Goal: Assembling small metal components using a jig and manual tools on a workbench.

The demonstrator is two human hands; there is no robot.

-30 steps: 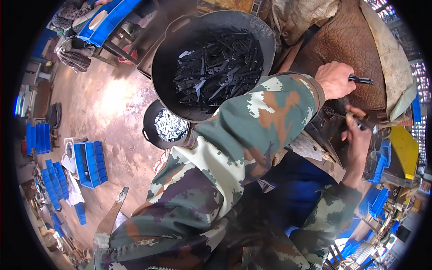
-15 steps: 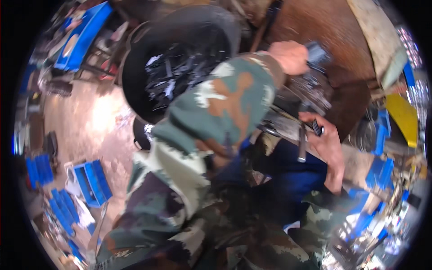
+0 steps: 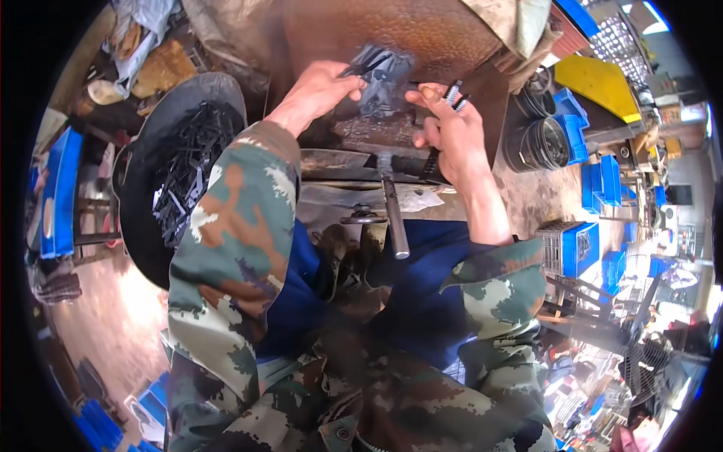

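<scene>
My left hand reaches forward over a rusty metal bench and pinches a thin dark metal strip above a small pile of similar pieces. My right hand is just to the right, closed around several short dark metal pieces that stick out above the fingers. A steel lever handle juts toward me from the bench edge, below both hands. Both sleeves are camouflage cloth.
A big black pan full of dark metal strips stands at my left. Blue plastic crates and black round tubs are on the right. More blue bins line the far left. Bare concrete floor lies below left.
The view has swung so that the bench is straight ahead and the pan is at the left. My left hand has moved from the right side to the pile of pieces, close to my right hand.
</scene>
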